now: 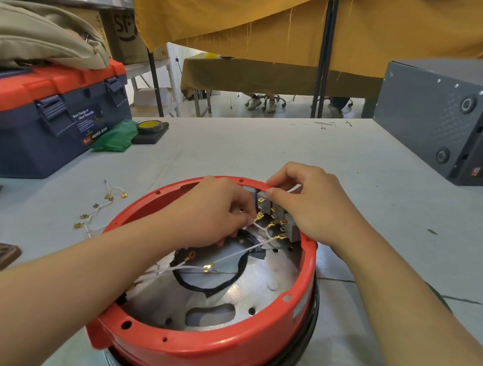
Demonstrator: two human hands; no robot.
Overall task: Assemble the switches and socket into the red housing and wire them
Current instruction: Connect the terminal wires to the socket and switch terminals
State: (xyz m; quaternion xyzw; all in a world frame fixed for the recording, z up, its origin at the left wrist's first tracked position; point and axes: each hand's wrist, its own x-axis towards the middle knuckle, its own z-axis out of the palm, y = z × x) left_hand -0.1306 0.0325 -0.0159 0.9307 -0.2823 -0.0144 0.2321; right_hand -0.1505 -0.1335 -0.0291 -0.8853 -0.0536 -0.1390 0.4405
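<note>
This looks like a workshop or small assembly room. A wide, scuffed pale grey worktable (pixel 270 143) fills the foreground, bearing pen marks at its far edge. On its left stands a navy plastic toolbox with an orange lid (pixel 40 113), and beside it a roll of yellow tape on a black holder (pixel 150 129). Loose white wire leads with brass crimp terminals (pixel 98 210) lie scattered on the surface. A dark grey metal equipment case (pixel 445 117) sits at the right. Behind, metal shelving holds brown cardboard cartons (pixel 121 35), and mustard-yellow cloth (pixel 287 10) hangs, possibly as a partition between workstations.
</note>
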